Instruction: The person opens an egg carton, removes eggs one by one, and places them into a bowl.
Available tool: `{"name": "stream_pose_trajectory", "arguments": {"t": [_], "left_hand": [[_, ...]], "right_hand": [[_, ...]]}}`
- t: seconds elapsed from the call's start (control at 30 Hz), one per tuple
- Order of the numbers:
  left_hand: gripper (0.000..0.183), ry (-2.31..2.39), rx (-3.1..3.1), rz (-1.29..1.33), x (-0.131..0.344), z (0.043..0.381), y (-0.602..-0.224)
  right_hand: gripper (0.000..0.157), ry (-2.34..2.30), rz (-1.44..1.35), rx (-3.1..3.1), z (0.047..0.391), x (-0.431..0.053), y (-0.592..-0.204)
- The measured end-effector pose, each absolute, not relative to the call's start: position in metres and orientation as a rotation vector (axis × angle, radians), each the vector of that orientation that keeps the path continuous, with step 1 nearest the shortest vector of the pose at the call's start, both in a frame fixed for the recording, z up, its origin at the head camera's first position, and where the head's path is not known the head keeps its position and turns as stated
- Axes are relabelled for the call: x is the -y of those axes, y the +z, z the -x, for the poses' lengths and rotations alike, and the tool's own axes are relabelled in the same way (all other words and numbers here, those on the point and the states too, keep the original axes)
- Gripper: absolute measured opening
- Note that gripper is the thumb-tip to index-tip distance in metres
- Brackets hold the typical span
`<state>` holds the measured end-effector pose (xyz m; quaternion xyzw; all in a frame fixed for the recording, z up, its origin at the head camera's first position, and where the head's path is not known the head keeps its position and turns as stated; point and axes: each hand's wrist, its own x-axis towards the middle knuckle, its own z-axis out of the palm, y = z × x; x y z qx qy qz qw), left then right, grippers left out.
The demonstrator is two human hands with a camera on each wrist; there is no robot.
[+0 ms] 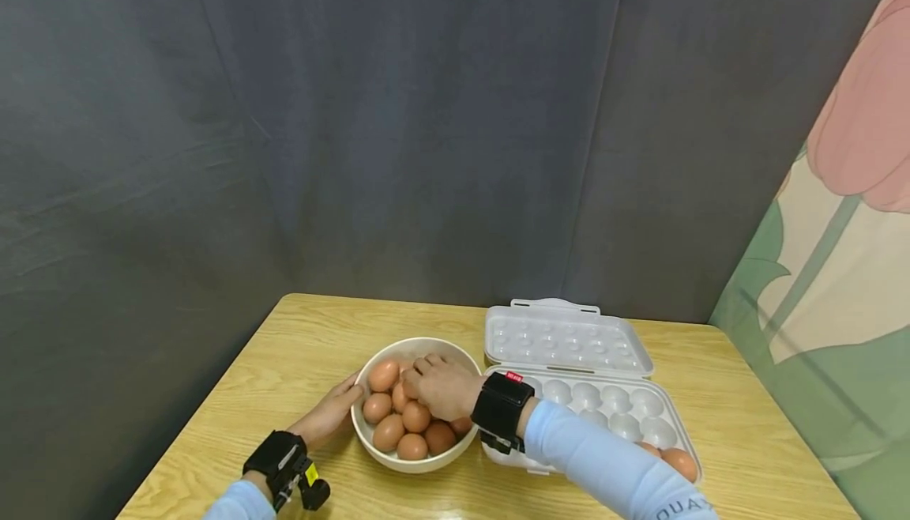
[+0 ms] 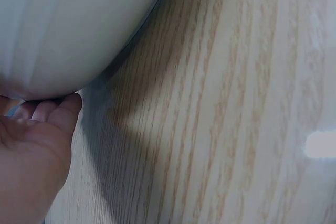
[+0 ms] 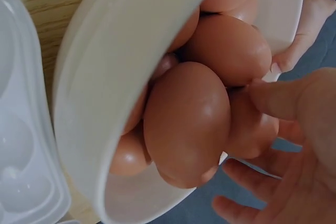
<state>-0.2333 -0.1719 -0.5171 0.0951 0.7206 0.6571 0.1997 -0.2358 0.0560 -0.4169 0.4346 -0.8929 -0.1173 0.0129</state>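
A cream bowl (image 1: 419, 463) full of brown eggs (image 1: 389, 432) stands on the table. My left hand (image 1: 330, 416) holds the bowl's left side, thumb at the rim; in the left wrist view its bent fingers (image 2: 63, 109) reach under the curved wall. My right hand (image 1: 444, 387) is inside the bowl over the eggs. Its thumb and fingers are about one egg (image 3: 251, 127) in the right wrist view, the thumb touching it; other fingers are spread beside it. Right of the bowl lies a white plastic egg box (image 1: 671, 401) with two eggs visible in its near right corner (image 1: 678, 463).
The egg box's hinged lid (image 1: 565, 340) lies folded back toward the grey curtain (image 1: 441, 148) behind the table. My right forearm (image 1: 604, 453) crosses above the box and hides part of its cups. The wooden table (image 1: 753, 425) extends to both sides.
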Motion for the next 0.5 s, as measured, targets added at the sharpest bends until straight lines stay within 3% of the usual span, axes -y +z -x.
{"name": "stream_pose_trajectory", "arguments": {"t": [0.2,0.5], "left_hand": [[0.054,1.843,-2.026,-0.259,0.173,0.232,-0.515],[0.053,1.870,-1.993,-0.253,0.172,0.234,-0.518]], "right_hand": [[0.062,-0.355,-1.342,2.768,0.236,-0.058,-0.411],[0.067,-0.267,-1.281,2.922,0.232,-0.067,-0.401]]}}
